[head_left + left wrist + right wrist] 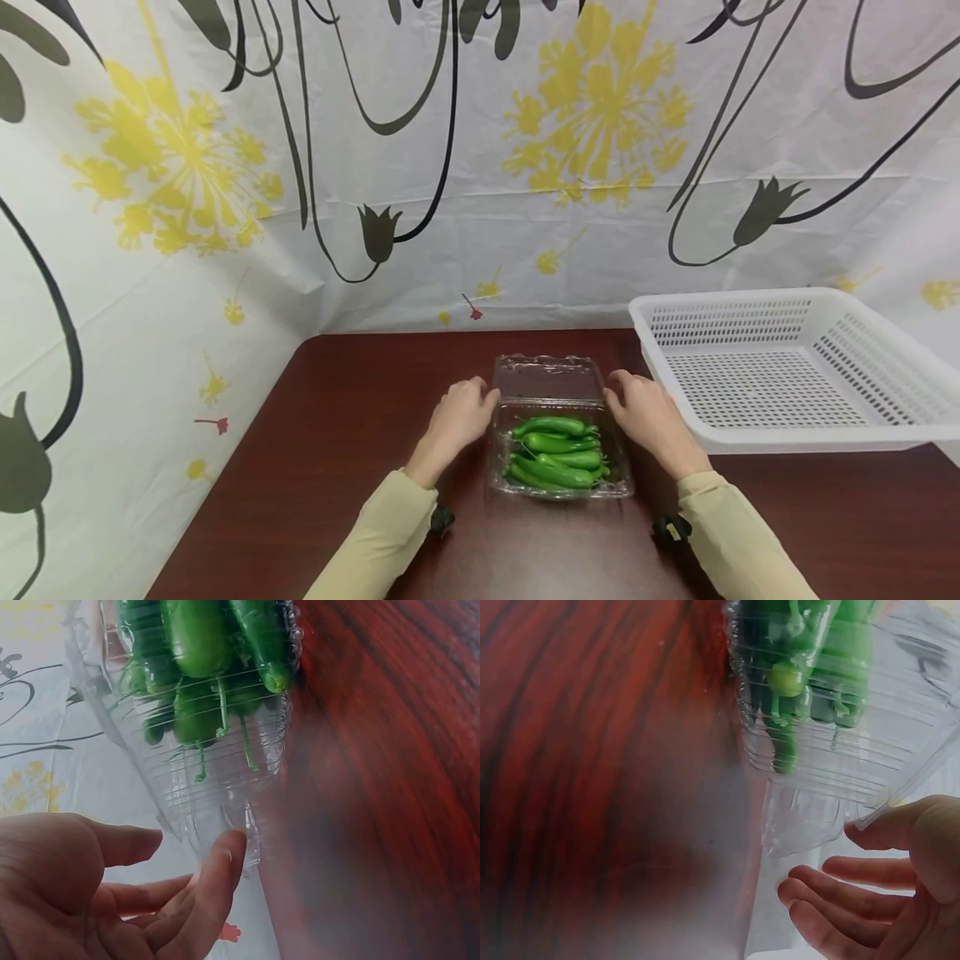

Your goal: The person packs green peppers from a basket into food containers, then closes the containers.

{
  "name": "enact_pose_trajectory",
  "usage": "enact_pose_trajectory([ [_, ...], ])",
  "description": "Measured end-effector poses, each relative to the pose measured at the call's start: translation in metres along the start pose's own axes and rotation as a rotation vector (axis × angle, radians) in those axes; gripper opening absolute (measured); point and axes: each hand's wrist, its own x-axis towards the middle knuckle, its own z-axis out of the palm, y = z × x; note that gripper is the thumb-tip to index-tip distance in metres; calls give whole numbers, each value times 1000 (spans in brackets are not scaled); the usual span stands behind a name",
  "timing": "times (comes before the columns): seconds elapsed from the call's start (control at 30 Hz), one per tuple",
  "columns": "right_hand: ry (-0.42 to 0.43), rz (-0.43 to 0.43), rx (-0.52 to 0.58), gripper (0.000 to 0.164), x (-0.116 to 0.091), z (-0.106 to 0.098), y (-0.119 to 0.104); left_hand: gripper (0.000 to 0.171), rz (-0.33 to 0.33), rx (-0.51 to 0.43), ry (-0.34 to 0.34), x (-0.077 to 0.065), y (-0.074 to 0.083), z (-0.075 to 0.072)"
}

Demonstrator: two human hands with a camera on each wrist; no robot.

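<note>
A clear plastic clamshell container (497, 454) lies on the table with its lid (547, 380) folded back flat, away from me. Several green chili peppers (566, 475) fill its base, their thin stems visible through the ribbed wall in the left wrist view. My left hand (462, 410) is at the left side near the hinge, fingers loosely bent, an index fingertip at the lid's edge. On the opposite side, my right hand (648, 410) has its thumb (885, 827) at the container's rim corner, with the other fingers spread apart below the lid.
A white perforated plastic basket (750, 437) stands to the right on the dark red-brown table (360, 417), close beside my right hand. Behind the table hangs a white cloth (465, 158) with yellow and grey flower prints.
</note>
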Motion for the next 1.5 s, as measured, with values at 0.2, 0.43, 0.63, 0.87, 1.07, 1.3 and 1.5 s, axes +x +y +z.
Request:
enact_pose_trajectory([
  [0.2,-43,5,4,19,-1,2,2,29,25,-15,-31,4,-2,3],
  [0.43,-56,-1,26,21,-2,7,6,31,6,-68,-69,5,-3,4],
  [0.63,-48,3,93,19,-3,8,6,30,-3,-165,-73,5,-5,6],
  [0.87,-39,22,157,20,-5,3,5,25,-34,-345,-68,3,-8,7],
  [1.07,-32,43,203,21,-8,2,5,23,-39,-431,-54,2,-11,8],
  [1.3,-33,51,245,22,-11,1,2,19,-15,-466,-30,0,-14,8],
  [1.5,3,41,255,21,-12,3,3,18,1,-489,-52,-2,-17,6],
])
